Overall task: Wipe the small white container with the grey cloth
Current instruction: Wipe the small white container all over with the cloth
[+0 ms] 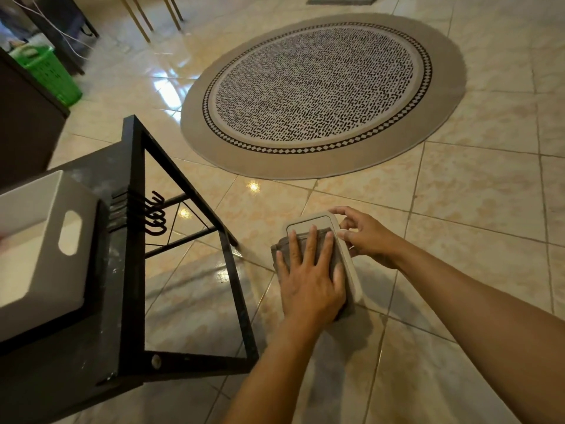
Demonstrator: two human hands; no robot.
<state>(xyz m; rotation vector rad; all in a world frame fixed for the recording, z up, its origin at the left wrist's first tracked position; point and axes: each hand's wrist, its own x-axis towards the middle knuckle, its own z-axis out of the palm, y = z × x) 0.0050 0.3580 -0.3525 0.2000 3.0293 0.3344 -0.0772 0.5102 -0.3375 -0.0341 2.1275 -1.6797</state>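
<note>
The small white container is a flat rounded-rectangle box held above the tiled floor, its far end showing. The grey cloth lies over its near part. My left hand presses flat on the cloth, fingers spread, covering most of it. My right hand grips the container's right edge with thumb and fingertips. The near end of the container is hidden under my left hand.
A black metal-framed stand with hooks is at the left, bearing a large white bin with a handle cut-out. A round patterned rug lies on the glossy tiles ahead. A green basket and dark furniture stand far left.
</note>
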